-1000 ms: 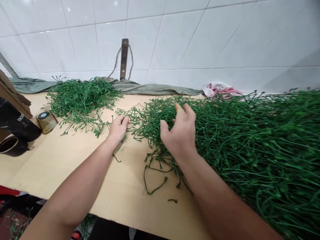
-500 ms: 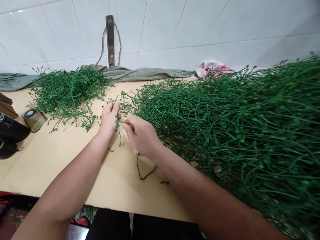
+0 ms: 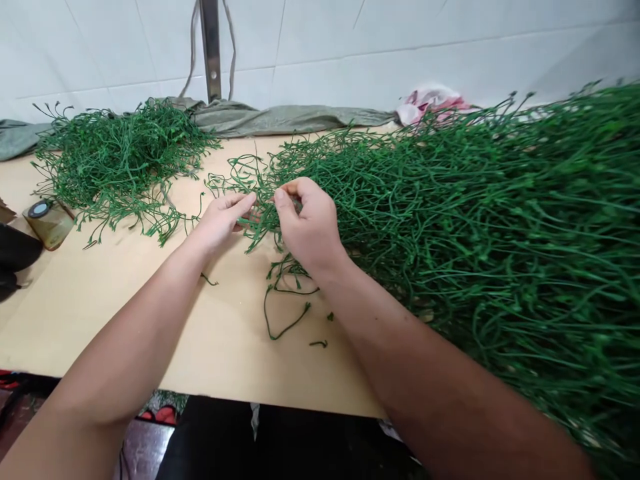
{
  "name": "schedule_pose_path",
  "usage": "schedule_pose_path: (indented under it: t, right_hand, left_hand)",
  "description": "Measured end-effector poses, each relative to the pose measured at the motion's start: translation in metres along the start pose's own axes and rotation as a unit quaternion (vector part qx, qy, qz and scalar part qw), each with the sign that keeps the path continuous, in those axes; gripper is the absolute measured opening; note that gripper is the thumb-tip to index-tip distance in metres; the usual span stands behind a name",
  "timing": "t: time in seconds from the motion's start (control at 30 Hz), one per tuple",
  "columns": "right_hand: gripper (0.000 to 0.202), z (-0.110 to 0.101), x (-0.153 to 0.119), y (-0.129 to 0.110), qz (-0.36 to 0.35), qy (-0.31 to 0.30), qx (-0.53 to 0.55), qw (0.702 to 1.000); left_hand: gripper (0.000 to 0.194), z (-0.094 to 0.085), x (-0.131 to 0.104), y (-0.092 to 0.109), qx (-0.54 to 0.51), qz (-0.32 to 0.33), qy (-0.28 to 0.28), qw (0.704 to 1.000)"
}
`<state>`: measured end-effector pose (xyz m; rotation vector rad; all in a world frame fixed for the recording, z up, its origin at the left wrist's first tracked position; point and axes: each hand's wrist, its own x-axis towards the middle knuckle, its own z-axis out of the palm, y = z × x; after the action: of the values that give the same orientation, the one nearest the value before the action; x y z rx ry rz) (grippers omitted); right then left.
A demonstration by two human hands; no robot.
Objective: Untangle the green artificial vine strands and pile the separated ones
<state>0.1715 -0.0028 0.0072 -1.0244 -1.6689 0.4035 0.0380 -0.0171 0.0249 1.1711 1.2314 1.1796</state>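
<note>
My left hand (image 3: pixel 226 219) is closed in a pinch on thin green stems, whose curled ends show beneath its fingers. Close by on the right, my right hand (image 3: pixel 309 223) has thumb and forefinger pinched at the left end of a large heap of green stems (image 3: pixel 450 220); what lies between those fingertips is too small to make out. A smaller pile of green stems (image 3: pixel 120 153) lies at the back left. Below my right hand, a loose curved stem (image 3: pixel 273 330) rests on the tan table (image 3: pixel 225 347).
A jar with a dark lid (image 3: pixel 50 223) and black containers (image 3: pixel 17 250) stand at the left edge. Grey-green cloth (image 3: pixel 285 120) and a pink and white cloth (image 3: pixel 433 103) lie along the tiled wall. A metal bracket (image 3: pixel 211 53) hangs there.
My right hand has moved up and right, from beside my left hand to the large heap's end. My left hand stays near its place. The camera view has tilted down slightly.
</note>
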Motion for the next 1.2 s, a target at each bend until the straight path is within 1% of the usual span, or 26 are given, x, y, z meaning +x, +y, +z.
schedule_pose_path:
  t: [0.1,0.27,0.37,0.47,0.57,0.67,0.8,0.9,0.97,1.07,1.2]
  right_hand:
    - [0.01,0.0,-0.001,-0.003,0.001,0.002,-0.004,1.0]
    - [0.008,0.002,-0.005,-0.01,-0.013,-0.017,-0.006,1.0]
    - [0.008,0.004,-0.005,-0.011,-0.013,-0.03,0.012,0.999]
    - [0.011,0.004,-0.005,-0.012,0.009,-0.041,0.041,0.998]
    - [0.015,0.002,-0.005,-0.013,0.029,-0.049,0.067,0.996]
    - [0.019,0.001,-0.005,-0.014,0.031,-0.051,0.068,0.996]
    - [0.026,-0.001,-0.004,-0.014,0.013,-0.042,0.056,0.997]
    - [0.029,-0.003,-0.003,-0.013,0.023,-0.028,0.061,0.997]
    - [0.03,-0.004,-0.001,-0.01,0.043,-0.018,0.078,0.996]
    - [0.028,-0.005,0.003,-0.006,0.067,-0.002,0.124,0.99]
    - [0.03,-0.007,0.007,-0.004,0.083,-0.009,0.196,0.977]
  left_hand:
    - [0.02,-0.001,-0.001,0.003,-0.008,-0.006,-0.008,1.0]
    - [0.016,-0.005,0.0,0.004,-0.048,0.003,0.026,0.999]
    - [0.014,-0.006,0.003,0.003,-0.088,-0.009,0.015,0.996]
    - [0.013,-0.005,0.002,0.003,-0.106,-0.007,0.002,0.994]
    - [0.017,-0.004,0.0,0.005,-0.094,0.019,0.005,0.995]
    - [0.023,-0.004,-0.003,0.007,-0.091,0.039,0.016,0.995]
    - [0.025,-0.005,-0.002,0.008,-0.094,0.046,0.034,0.994]
    - [0.024,-0.006,0.001,0.007,-0.087,0.044,0.041,0.994]
    - [0.022,-0.005,0.001,0.007,-0.077,0.047,0.039,0.995]
    - [0.017,-0.003,0.0,0.008,-0.047,0.071,0.023,0.996]
    - [0.012,0.0,-0.004,0.009,-0.012,0.093,-0.001,0.996]
